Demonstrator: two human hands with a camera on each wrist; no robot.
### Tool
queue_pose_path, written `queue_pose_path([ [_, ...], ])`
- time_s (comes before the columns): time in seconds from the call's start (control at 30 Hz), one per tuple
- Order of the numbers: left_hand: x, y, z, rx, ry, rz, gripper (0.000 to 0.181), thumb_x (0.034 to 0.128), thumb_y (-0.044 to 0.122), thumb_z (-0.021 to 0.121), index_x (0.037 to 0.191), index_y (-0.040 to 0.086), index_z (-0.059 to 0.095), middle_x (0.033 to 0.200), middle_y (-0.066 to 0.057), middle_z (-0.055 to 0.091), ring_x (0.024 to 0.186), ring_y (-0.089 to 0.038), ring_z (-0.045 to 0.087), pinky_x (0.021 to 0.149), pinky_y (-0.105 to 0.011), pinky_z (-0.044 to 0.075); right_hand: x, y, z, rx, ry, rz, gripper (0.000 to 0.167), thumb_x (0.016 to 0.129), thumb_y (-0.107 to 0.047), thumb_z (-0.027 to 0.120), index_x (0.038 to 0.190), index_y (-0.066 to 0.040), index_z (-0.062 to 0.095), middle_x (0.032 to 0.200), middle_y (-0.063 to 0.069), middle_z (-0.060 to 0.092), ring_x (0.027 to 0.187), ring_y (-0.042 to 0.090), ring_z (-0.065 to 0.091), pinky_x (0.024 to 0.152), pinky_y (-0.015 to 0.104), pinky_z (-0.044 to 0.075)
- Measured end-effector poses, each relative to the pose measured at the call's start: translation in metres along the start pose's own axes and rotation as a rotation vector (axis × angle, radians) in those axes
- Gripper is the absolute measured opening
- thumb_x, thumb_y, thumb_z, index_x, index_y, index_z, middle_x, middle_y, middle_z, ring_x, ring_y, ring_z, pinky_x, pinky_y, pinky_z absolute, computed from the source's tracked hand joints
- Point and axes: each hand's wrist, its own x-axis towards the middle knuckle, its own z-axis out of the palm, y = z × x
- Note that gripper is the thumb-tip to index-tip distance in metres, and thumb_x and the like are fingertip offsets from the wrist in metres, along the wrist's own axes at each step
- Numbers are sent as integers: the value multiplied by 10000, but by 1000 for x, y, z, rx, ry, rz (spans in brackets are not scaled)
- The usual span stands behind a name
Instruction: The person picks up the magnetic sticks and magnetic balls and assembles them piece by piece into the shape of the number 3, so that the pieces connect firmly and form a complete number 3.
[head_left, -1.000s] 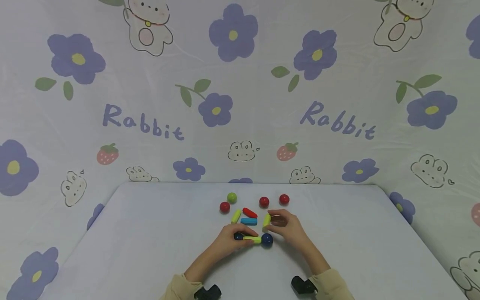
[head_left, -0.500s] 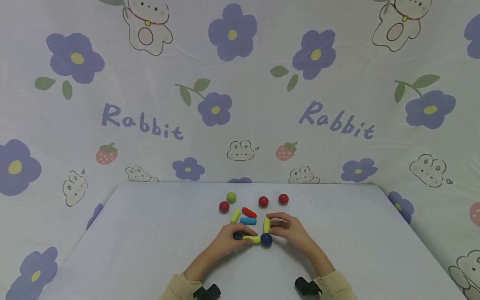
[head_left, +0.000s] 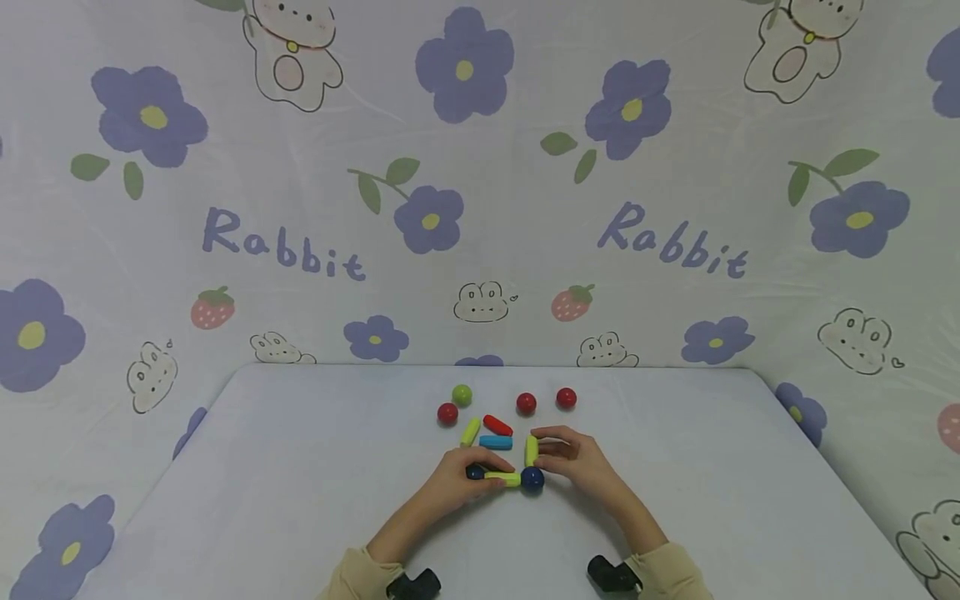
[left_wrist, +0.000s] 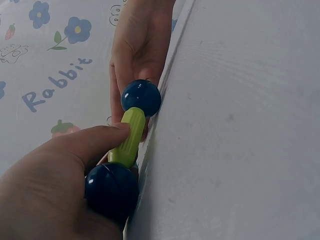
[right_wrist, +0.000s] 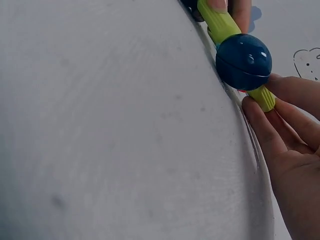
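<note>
My left hand (head_left: 461, 482) pinches a ribbed yellow-green building rod (left_wrist: 128, 137), with a dark blue ball at each end. The near ball (left_wrist: 111, 190) sits against the left palm; the far ball (head_left: 532, 479) lies to the rod's right. Between right thumb and fingers, a second yellow-green rod (head_left: 532, 450) points away from the person, its near end touching that far ball. In the right wrist view this second rod (right_wrist: 265, 99) shows partly, held by the right hand (right_wrist: 295, 135). From above, the right hand (head_left: 577, 454) stands right of the ball.
Behind the hands on the white table (head_left: 300, 467) lie a blue rod (head_left: 496, 442), a red rod (head_left: 498, 425) and another yellow-green rod (head_left: 470, 432). Farther back are a green ball (head_left: 462, 395) and red balls (head_left: 527, 404). A patterned cloth (head_left: 480, 208) hangs behind.
The right hand has brought its yellow-green rod toward the person, and the rod's near end now meets the dark blue ball. The left hand has kept its place.
</note>
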Motion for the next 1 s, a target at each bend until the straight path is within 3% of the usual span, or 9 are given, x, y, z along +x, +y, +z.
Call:
queue_pose_path([
  [0.27,1,-3,1,1,-12,30,262,873,216,732,1128,276,716,1119,112,725,1121,-59,617,1050,-293,433,2,4,1,27,-5,-31,462,892,-148,703,1318,-43,560,1343,203,585,1227,343,595,955,260,524],
  [0.47,1,-6,4,-14,-14,48,310,868,183,735,1174,224,704,1158,60,724,1117,-120,642,1010,-251,471,2,8,1,57,-20,-57,484,889,-143,706,1324,-4,545,1342,228,575,1217,320,605,938,191,512],
  [0.63,3,-4,5,-1,-5,32,291,870,217,734,1160,223,713,1130,69,732,1065,-90,656,971,-225,486,3,9,1,53,-22,-88,494,896,-132,696,1331,29,527,1336,259,566,1217,331,603,937,198,514],
  [0.87,8,-2,8,21,-4,83,280,862,291,739,1131,214,726,1090,61,743,968,-46,657,877,-215,509,3,9,2,64,-24,-80,490,893,-131,698,1331,12,532,1345,252,560,1232,344,587,949,204,511],
  [1.0,10,-1,10,39,5,81,250,851,314,749,1085,226,742,1038,68,750,911,-9,640,818,-195,507,2,7,3,59,-24,-78,490,894,-127,697,1332,15,531,1346,258,557,1235,365,581,950,205,511],
])
